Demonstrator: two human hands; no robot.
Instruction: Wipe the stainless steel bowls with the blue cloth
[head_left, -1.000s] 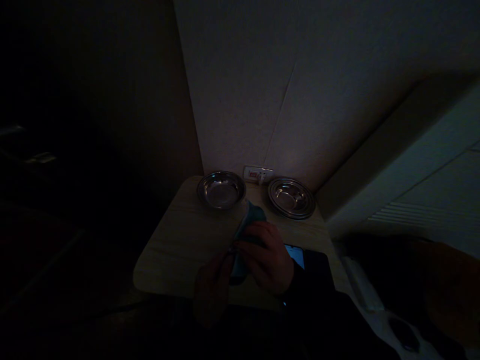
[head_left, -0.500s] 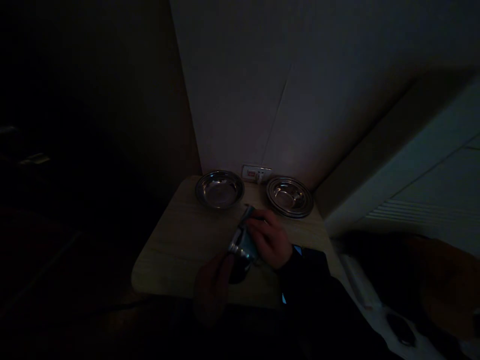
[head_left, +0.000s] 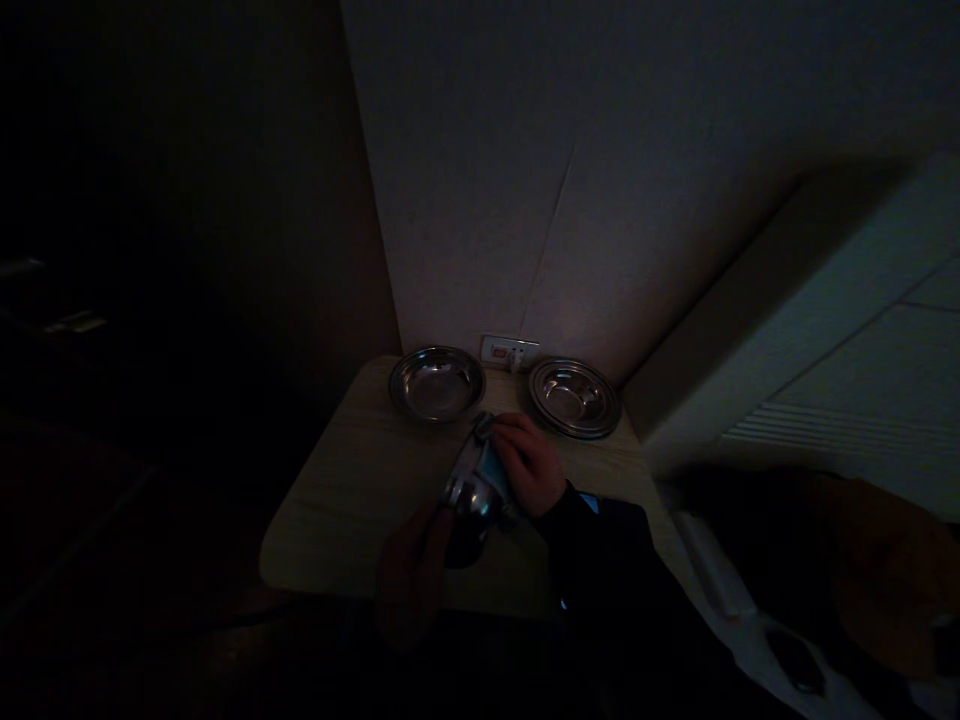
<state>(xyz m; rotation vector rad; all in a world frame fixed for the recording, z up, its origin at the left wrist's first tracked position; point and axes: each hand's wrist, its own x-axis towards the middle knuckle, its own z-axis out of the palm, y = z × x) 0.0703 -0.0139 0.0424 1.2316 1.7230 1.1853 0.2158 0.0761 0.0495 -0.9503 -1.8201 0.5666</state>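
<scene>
In dim light, a shiny metal object [head_left: 474, 497] with a dark rounded lower end is held tilted over the front of the small table. Its exact kind is too dark to make out. My left hand [head_left: 411, 572] is closed on its lower left edge, thumb on the near side. Curled over its upper right part, my right hand [head_left: 529, 465] grips close to the top end. A light-blue patch [head_left: 491, 470] shows beside the right fingers; I cannot tell whether it is cloth or part of the object.
The pale wooden table [head_left: 322, 510] meets the wall. At its back stand a metal bowl [head_left: 437, 385] on the left and a stack of metal bowls [head_left: 575, 398] on the right. Between them is a wall socket [head_left: 509, 352] with a plug. A dark mouse-shaped thing [head_left: 795, 660] lies at lower right.
Both hands and the metal object have shifted slightly left. My right hand has moved a little up along the object, and more of the light-blue patch shows. The bowls stay put.
</scene>
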